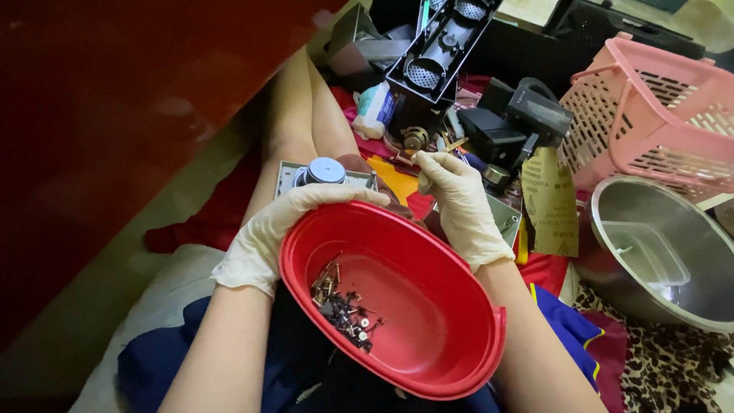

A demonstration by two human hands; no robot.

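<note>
The gloved left hand point(264, 233) curls around the far rim of the red oval bowl point(428, 336), steadying its screws point(342, 304) in the lap, while the right hand point(459, 206), just beyond the bowl, pinches a tiny part point(406, 157) for inspection.

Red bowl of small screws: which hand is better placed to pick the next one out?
Probably the right hand: it is free of the red bowl, fingertips pinching something small just above its far rim. The left hand is occupied gripping the rim, steadying the bowl over the screws.

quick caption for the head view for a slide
Gloved left hand tilts a red oval bowl of small screws; right hand pinches a tiny part.
</note>
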